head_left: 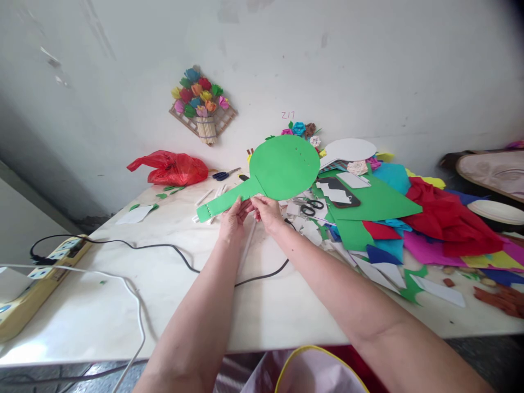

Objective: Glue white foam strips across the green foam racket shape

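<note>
A green paddle [284,166] is held up above the table [172,305], its round head up and to the right, its handle slanting down to the left. The left hand [232,218] grips the handle's lower edge, thumb in front; the right hand [266,212] pinches close beside it, near where handle meets head, fingers nearly closed. Small holes dot the handle's end and the head. Behind the handle lie white sticks [203,197] and blue scissors [223,174], with a red bag [178,170] farther left. To the right, black scissors [311,207] lie among scraps, near a green sheet [385,201] and red cloth [442,218]. A black cord [161,245] crosses the table beneath the forearms. Paper flowers [200,95] hang on the wall [368,65].
</note>
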Motion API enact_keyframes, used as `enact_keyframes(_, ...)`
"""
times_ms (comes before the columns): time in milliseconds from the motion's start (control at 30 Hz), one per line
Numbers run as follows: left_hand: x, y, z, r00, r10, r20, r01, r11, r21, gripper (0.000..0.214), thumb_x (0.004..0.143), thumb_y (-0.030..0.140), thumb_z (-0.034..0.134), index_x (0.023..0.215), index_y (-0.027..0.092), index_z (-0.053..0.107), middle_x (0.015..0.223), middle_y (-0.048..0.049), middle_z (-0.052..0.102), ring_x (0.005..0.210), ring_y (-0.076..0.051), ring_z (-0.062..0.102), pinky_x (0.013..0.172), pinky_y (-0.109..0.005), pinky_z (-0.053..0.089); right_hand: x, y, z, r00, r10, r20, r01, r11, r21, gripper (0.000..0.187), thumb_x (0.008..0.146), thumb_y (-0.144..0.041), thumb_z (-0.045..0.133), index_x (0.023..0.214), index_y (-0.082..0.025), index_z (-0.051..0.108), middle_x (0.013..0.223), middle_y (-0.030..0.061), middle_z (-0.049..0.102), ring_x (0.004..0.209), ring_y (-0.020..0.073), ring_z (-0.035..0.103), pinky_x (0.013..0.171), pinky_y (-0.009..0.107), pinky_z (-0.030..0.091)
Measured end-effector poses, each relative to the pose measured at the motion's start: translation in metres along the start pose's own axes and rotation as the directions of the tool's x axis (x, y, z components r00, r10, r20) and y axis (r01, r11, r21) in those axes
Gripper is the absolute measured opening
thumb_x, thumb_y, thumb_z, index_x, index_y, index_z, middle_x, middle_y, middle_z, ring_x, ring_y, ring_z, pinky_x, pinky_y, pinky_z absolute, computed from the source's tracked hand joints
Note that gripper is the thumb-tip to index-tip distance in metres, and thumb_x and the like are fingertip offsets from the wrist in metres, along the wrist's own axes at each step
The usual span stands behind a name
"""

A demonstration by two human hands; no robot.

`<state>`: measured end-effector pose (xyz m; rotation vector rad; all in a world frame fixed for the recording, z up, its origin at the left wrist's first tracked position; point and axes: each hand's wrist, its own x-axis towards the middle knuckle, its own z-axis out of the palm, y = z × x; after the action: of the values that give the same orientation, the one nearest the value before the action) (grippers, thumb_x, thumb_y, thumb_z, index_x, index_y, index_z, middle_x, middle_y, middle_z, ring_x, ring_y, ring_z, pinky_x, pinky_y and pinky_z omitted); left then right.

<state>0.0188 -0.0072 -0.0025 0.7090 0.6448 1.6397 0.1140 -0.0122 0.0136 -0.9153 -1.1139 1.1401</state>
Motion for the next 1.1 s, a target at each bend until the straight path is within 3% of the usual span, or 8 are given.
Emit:
enact_keyframes(133, 0.006, 0.004, -0.008, 0.997, 0.001, -0.077, -0.003, 1.0, -0.019, 0.009, 0.071, 0.023, 0.061, 0.076, 0.015, 0.063, 0.073, -0.0064, 0.069, 0.076, -0.016, 0.066, 0.082, -0.03, 0.045, 0.006, -0.01, -0.012, 0.991, 0.065, 0.118, 0.001, 0.873, -0.488, 0.017, 0.069, -0.027, 0.052, 0.062, -0.014, 0.059, 0.055, 0.0015, 0.061, 0.035, 0.0057, 0.042, 0.038, 0.019, 0.034)
enact_keyframes(233, 0.01, 0.008, -0.012, 0.991, 0.001, -0.134, -0.005, 1.0, -0.025, 0.009, 0.073, 0.023, 0.06, 0.076, 0.016, 0.062, 0.073, -0.0051, 0.069, 0.076, -0.015, 0.066, 0.084, -0.03, 0.044, 0.011, -0.023, -0.028, 0.983, -0.073, 0.169, 0.184, 0.451, -0.873, 0.018, 0.07, -0.023, 0.05, 0.064, -0.015, 0.065, 0.064, 0.0075, 0.066, 0.058, 0.0152, 0.059, 0.055, 0.024, 0.041)
enact_keyframes(300, 0.011, 0.011, -0.014, 0.987, 0.002, -0.163, -0.006, 1.0, -0.026, 0.009, 0.074, 0.024, 0.059, 0.075, 0.016, 0.062, 0.073, -0.005, 0.069, 0.077, -0.015, 0.066, 0.085, -0.029, 0.043, 0.012, -0.03, -0.037, 0.963, -0.181, 0.198, 0.226, 0.15, -0.962, 0.022, 0.074, -0.022, 0.048, 0.075, -0.015, 0.068, 0.08, 0.0126, 0.068, 0.079, 0.0213, 0.061, 0.068, 0.028, 0.042)
enact_keyframes(400, 0.012, 0.012, -0.015, 0.984, 0.004, -0.18, -0.01, 0.999, -0.032, 0.009, 0.075, 0.024, 0.059, 0.074, 0.015, 0.062, 0.076, -0.0055, 0.069, 0.079, -0.014, 0.065, 0.085, -0.029, 0.043, 0.013, -0.038, -0.047, 0.966, -0.146, 0.214, 0.206, -0.069, -0.976, 0.027, 0.077, -0.022, 0.043, 0.085, -0.014, 0.068, 0.089, 0.0155, 0.067, 0.086, 0.0241, 0.061, 0.073, 0.031, 0.042)
enact_keyframes(667, 0.012, 0.011, -0.014, 0.98, 0.006, -0.2, -0.017, 0.998, -0.055, 0.007, 0.076, 0.022, 0.058, 0.074, 0.016, 0.061, 0.074, -0.0051, 0.069, 0.078, -0.014, 0.065, 0.085, -0.028, 0.043, 0.008, -0.039, -0.043, 0.974, 0.131, 0.186, 0.206, -0.159, -0.966, 0.03, 0.073, -0.023, 0.048, 0.097, -0.014, 0.064, 0.1, 0.0163, 0.063, 0.095, 0.0267, 0.058, 0.076, 0.034, 0.042)
enact_keyframes(767, 0.013, 0.011, -0.015, 0.98, 0.008, -0.197, -0.017, 0.999, -0.044, 0.008, 0.076, 0.023, 0.058, 0.075, 0.016, 0.062, 0.074, -0.0053, 0.069, 0.079, -0.014, 0.065, 0.085, -0.028, 0.044, 0.004, -0.031, -0.036, 0.97, 0.172, 0.172, 0.201, -0.168, -0.965, 0.046, 0.065, -0.02, 0.055, 0.111, -0.012, 0.055, 0.103, 0.0168, 0.061, 0.097, 0.0274, 0.056, 0.079, 0.036, 0.04)
enact_keyframes(867, 0.013, 0.011, -0.015, 0.98, 0.008, -0.2, -0.018, 0.999, -0.051, 0.009, 0.076, 0.023, 0.058, 0.075, 0.015, 0.062, 0.075, -0.0055, 0.069, 0.078, -0.014, 0.065, 0.085, -0.029, 0.044, 0.0, -0.019, -0.031, 0.975, 0.135, 0.176, 0.199, -0.184, -0.963, 0.058, 0.063, -0.017, 0.057, 0.119, -0.011, 0.045, 0.105, 0.0177, 0.059, 0.101, 0.0278, 0.054, 0.083, 0.038, 0.038)
enact_keyframes(1100, 0.011, 0.012, -0.013, 0.976, 0.017, -0.217, -0.029, 0.998, -0.054, 0.01, 0.077, 0.024, 0.057, 0.076, 0.015, 0.062, 0.077, -0.0067, 0.069, 0.083, -0.014, 0.064, 0.086, -0.029, 0.043, -0.003, -0.02, -0.046, 0.987, -0.001, 0.161, 0.159, -0.146, -0.976, 0.035, 0.074, -0.032, 0.049, 0.103, -0.014, 0.057, 0.098, 0.0162, 0.061, 0.094, 0.0256, 0.056, 0.079, 0.035, 0.039)
